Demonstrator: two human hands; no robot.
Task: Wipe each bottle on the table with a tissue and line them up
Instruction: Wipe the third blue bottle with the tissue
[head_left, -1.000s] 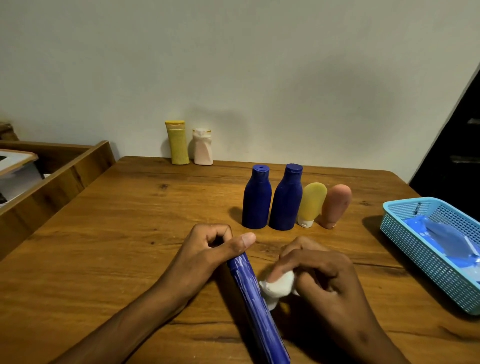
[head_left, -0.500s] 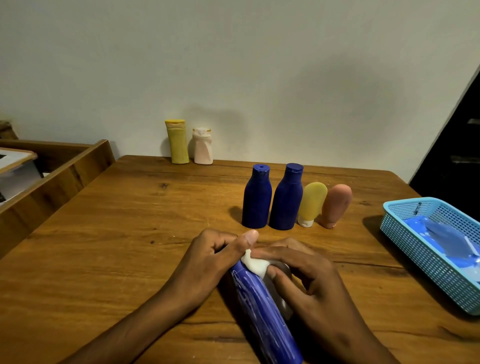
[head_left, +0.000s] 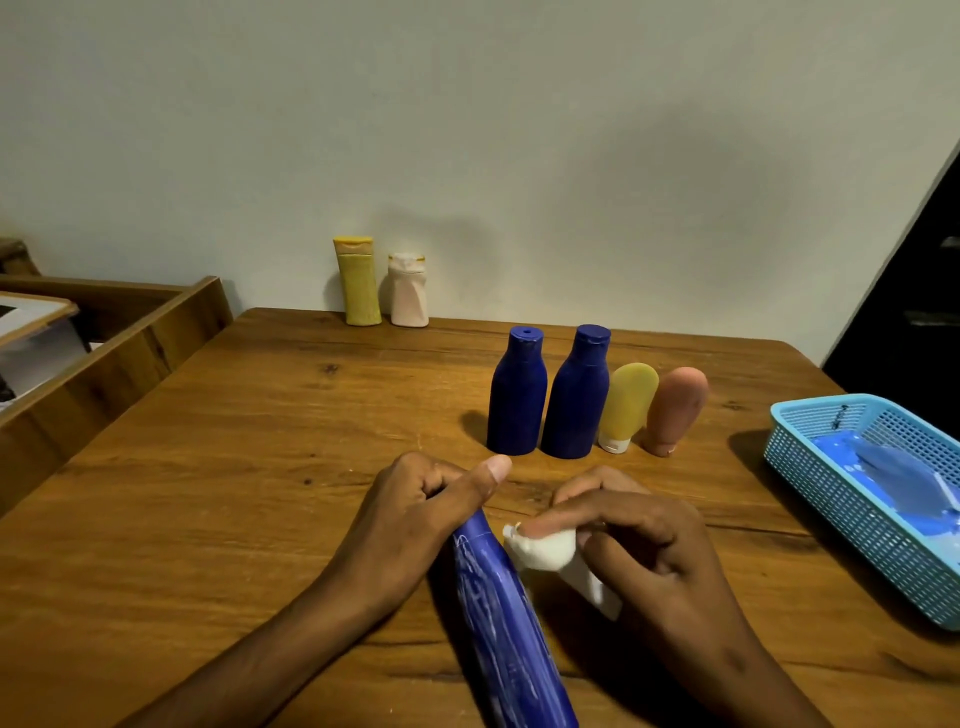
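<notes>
My left hand (head_left: 415, 525) grips the far end of a long blue bottle (head_left: 504, 634) that slants toward me above the table (head_left: 234, 467). My right hand (head_left: 639, 551) pinches a crumpled white tissue (head_left: 545, 551) against the bottle's right side. Behind the hands a row stands on the table: two dark blue bottles (head_left: 517, 395) (head_left: 576, 395), a yellow tube (head_left: 626, 405) and a pink tube (head_left: 675, 408), both tubes on their caps. At the back edge by the wall stand a yellow bottle (head_left: 357, 281) and a white bottle (head_left: 409, 291).
A light blue plastic basket (head_left: 831, 499) with blue items inside sits at the table's right edge. A wooden ledge (head_left: 104, 358) runs along the left side. The wall rises right behind the table.
My right hand slid the tissue from the bottle's far end, near my left thumb, back down its right side. The left hand kept its grip.
</notes>
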